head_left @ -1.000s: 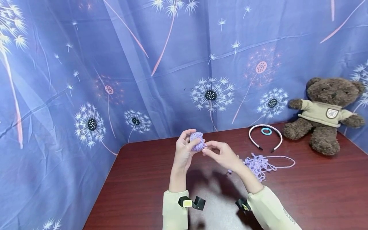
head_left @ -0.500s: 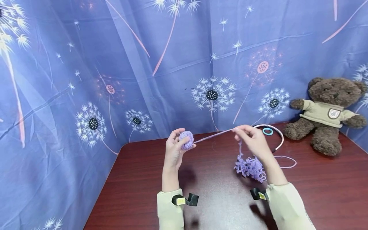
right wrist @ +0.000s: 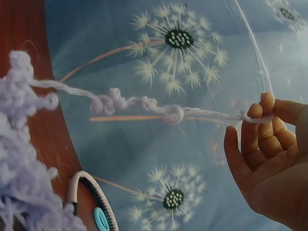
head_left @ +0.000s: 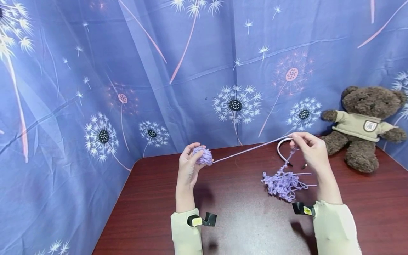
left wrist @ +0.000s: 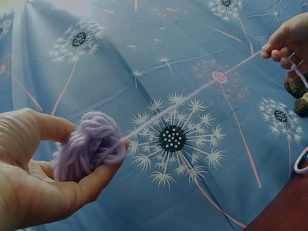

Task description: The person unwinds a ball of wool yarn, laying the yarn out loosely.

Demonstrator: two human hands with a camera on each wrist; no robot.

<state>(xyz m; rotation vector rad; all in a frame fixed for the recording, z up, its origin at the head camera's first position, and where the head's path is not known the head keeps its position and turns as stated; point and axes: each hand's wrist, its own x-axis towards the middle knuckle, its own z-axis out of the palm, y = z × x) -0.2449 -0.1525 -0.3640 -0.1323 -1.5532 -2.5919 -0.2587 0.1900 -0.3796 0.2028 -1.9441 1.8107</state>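
Left-hand grip [head_left: 186, 169] holds lilac yarn ball [head_left: 204, 156]; straight strand [head_left: 251, 149] runs to pinching right-hand grip [head_left: 313, 152]; yarn tangle [head_left: 280, 185] on bench [head_left: 153, 198]; teddy [head_left: 354, 125] back right

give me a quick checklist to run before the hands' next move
1. Rounded lilac yarn bundle held in left hand: ok.
2. Thin lilac yarn strand pinched in right hand: ok.
3. Strand straight between the hands: ok.
4. Lilac yarn length below right hand smooth: not ok, it curls.
5. Tangled lilac yarn pile loosened: not ok, loops jumbled.
6. No knots hidden inside that pile: cannot tell.
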